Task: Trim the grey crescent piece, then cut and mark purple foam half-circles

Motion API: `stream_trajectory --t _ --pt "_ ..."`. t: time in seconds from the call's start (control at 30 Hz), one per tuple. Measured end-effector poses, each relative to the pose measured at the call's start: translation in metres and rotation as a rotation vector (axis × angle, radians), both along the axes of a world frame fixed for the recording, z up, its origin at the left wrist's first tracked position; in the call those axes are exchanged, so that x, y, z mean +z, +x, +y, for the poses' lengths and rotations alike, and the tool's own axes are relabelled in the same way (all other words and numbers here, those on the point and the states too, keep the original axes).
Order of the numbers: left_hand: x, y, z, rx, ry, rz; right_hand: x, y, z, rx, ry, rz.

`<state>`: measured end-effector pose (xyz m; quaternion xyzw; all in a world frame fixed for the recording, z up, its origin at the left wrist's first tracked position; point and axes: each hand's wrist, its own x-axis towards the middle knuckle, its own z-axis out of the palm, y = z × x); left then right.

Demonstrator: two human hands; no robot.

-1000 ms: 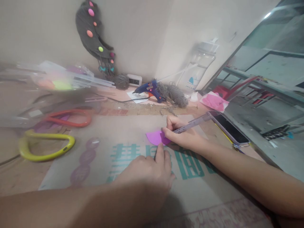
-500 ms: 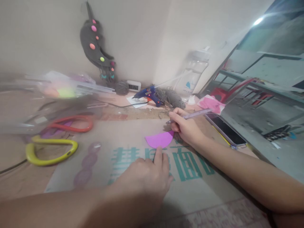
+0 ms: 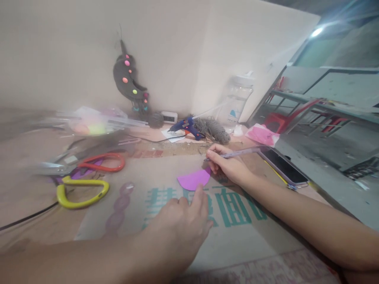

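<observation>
A purple half-disc of paper or felt (image 3: 194,180) lies flat on a printed sheet (image 3: 248,246) with green lettering. My left hand (image 3: 185,221) rests on the sheet, index finger stretched out and its tip at the piece's curved lower edge; the other fingers are partly bent. In my right hand (image 3: 220,159), a slim pale purple pen (image 3: 237,153) is gripped between thumb and fingers, its tip pointing left, just above the piece's right end. The tip looks raised off the piece, though I cannot tell exactly.
To the left lie scissors (image 3: 83,193) with red and yellow handles. A blue glue gun (image 3: 186,126), grey yarn (image 3: 217,131), and a clear bottle (image 3: 237,102) stand along the wall. A phone (image 3: 284,165) and a pink packet (image 3: 263,135) are at the right edge. A decorated grey crescent (image 3: 126,77) hangs behind.
The view has tilted up slightly and swung left. Over the lettering, the purple piece and both hands have shifted a little left. The pen stays in my right hand.
</observation>
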<state>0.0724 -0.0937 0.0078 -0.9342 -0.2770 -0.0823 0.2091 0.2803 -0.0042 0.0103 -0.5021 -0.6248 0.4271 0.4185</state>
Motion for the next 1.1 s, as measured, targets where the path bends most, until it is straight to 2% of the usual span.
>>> stream_trajectory --t 0.27,0.47,0.6,0.7,0.8,1.0,1.1 --pt "0.001 0.002 0.005 0.011 -0.095 -0.019 0.021 -0.002 -0.013 0.040 0.042 -0.173" --pt "-0.006 0.002 0.009 -0.023 -0.097 -0.071 0.015 0.001 -0.012 -0.013 -0.001 -0.176" --pt "-0.009 0.003 0.011 -0.022 -0.123 -0.061 0.014 -0.006 -0.015 0.026 0.016 -0.181" --pt "-0.010 0.003 0.011 -0.027 -0.075 -0.097 0.014 -0.011 -0.017 -0.006 -0.033 -0.159" --pt "-0.012 0.003 0.010 -0.044 -0.043 -0.113 0.013 -0.011 -0.018 -0.050 -0.017 -0.149" --pt "-0.014 0.005 0.008 -0.014 -0.061 -0.161 0.006 -0.008 -0.021 0.008 0.035 -0.275" --pt "-0.014 0.005 0.007 0.016 -0.083 -0.115 0.006 -0.010 -0.021 -0.042 0.052 -0.354"
